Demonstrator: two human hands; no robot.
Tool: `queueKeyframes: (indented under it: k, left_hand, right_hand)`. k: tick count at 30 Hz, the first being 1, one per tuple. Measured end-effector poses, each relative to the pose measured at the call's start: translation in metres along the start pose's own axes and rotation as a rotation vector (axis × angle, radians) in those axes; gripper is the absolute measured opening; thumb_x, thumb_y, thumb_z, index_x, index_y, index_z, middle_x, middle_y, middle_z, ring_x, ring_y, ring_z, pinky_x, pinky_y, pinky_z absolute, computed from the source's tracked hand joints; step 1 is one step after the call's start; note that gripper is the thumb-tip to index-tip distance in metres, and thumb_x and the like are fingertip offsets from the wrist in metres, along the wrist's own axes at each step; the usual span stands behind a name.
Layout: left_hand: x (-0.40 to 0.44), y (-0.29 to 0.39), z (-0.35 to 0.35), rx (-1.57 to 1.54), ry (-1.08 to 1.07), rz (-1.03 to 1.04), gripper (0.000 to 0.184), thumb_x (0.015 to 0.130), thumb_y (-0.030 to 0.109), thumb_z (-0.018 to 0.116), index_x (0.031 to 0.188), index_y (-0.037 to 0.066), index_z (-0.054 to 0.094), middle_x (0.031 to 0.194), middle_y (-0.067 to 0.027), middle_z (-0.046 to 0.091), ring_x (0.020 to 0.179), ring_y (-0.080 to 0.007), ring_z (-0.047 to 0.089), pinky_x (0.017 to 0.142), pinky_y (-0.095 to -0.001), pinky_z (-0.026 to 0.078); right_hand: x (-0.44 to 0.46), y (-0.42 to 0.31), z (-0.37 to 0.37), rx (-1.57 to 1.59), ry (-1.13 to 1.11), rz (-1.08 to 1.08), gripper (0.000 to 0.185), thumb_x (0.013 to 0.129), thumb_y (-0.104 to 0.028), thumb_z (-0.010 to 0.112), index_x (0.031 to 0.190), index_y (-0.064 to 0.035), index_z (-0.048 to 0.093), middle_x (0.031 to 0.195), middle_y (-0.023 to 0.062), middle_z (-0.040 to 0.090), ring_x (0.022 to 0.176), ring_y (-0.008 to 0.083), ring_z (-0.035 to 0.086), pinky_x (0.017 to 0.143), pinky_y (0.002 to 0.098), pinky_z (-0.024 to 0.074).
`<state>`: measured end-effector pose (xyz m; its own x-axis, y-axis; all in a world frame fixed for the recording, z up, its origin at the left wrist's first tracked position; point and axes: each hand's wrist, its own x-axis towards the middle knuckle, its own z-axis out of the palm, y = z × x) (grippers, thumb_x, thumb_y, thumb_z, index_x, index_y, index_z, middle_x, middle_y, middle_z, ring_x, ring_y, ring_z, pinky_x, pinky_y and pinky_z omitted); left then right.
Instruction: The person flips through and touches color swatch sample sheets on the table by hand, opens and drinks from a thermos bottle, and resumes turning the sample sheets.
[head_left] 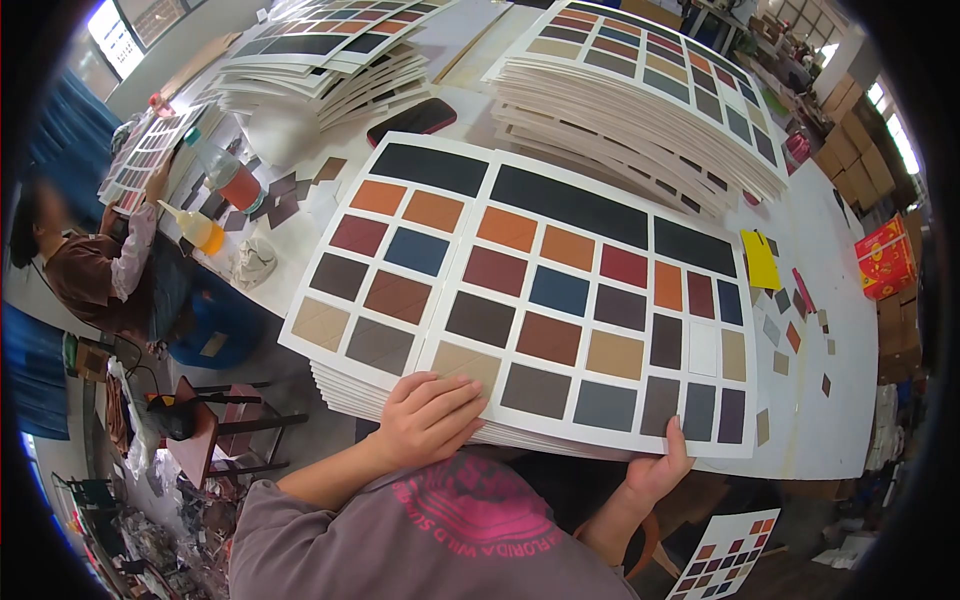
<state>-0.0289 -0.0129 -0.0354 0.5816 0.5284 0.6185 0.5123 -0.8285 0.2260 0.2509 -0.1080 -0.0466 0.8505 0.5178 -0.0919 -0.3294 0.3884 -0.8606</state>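
A white swatch card [455,250] with rows of coloured squares and black bars across its top lies open on a stack of similar cards [345,393]. My left hand [432,418] rests on the card's lower edge, its fingers together and flat over a beige swatch [462,364]. At the lower right, my right hand [662,470] grips the card's edge, thumb on top near a grey-brown swatch [660,405]; its other fingers are hidden underneath. One square in the right-hand panel is plain white [703,347].
Tall stacks of cards [640,120] stand behind, near a dark phone [412,121]. Left are a bottle of red liquid [238,183], a yellow squeeze bottle [203,232] and a seated person [95,260]. Loose swatches and a yellow piece [760,260] lie right.
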Motion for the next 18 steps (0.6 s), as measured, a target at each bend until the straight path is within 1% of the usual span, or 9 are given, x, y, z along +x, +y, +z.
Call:
queueKeyframes:
  k: [3,6,9,10,13,18]
  left_hand:
    - [0.001,0.001,0.001,-0.012,0.009,-0.007,0.025,0.072,0.019,0.072,0.095,0.011,0.070,0.104,-0.0019,0.067,0.093,-0.0171,0.063,0.084,-0.0329,0.043]
    - [0.001,0.001,0.000,0.002,0.001,-0.002,0.026,0.075,0.020,0.071,0.099,0.011,0.068,0.106,-0.0006,0.065,0.097,-0.0148,0.061,0.084,-0.0323,0.044]
    - [-0.004,-0.002,0.001,0.006,-0.007,0.009,0.026,0.076,0.020,0.070,0.100,0.011,0.068,0.108,0.0000,0.065,0.100,-0.0142,0.060,0.085,-0.0319,0.044]
    - [-0.004,-0.003,0.001,0.011,-0.012,0.019,0.026,0.076,0.020,0.070,0.101,0.011,0.068,0.108,0.0001,0.065,0.101,-0.0140,0.060,0.086,-0.0318,0.044]
    - [-0.006,-0.004,0.002,0.017,-0.020,0.039,0.026,0.077,0.019,0.069,0.102,0.012,0.068,0.110,0.0004,0.064,0.102,-0.0136,0.060,0.086,-0.0313,0.044]
    - [-0.005,-0.003,0.001,0.014,-0.019,0.033,0.027,0.076,0.019,0.068,0.102,0.013,0.068,0.111,0.0004,0.064,0.103,-0.0134,0.060,0.087,-0.0310,0.044]
  right_hand:
    - [0.000,0.000,-0.001,-0.003,-0.001,-0.002,0.042,0.083,0.002,0.053,0.124,0.0075,0.047,0.118,0.0158,0.055,0.107,0.0262,0.056,0.095,0.0377,0.0443]
    - [0.003,0.002,-0.008,-0.002,-0.018,0.000,0.039,0.085,0.000,0.054,0.123,0.0077,0.048,0.118,0.0160,0.055,0.107,0.0260,0.056,0.095,0.0377,0.0444]
    - [0.003,0.011,-0.011,0.063,0.013,-0.038,0.039,0.085,-0.002,0.055,0.122,0.0082,0.048,0.118,0.0165,0.056,0.106,0.0263,0.057,0.094,0.0374,0.0448]
    - [0.005,0.015,-0.013,0.070,0.045,-0.057,0.038,0.086,-0.004,0.055,0.121,0.0088,0.049,0.117,0.0167,0.057,0.106,0.0264,0.057,0.094,0.0373,0.0455]
    - [0.006,0.015,-0.014,0.123,0.085,-0.001,0.041,0.087,-0.002,0.052,0.124,0.0118,0.043,0.120,0.0192,0.052,0.107,0.0269,0.055,0.095,0.0386,0.0434]
    - [0.001,0.006,-0.003,0.031,0.054,-0.046,0.042,0.086,-0.004,0.053,0.123,0.0114,0.044,0.119,0.0188,0.053,0.107,0.0266,0.055,0.094,0.0384,0.0443]
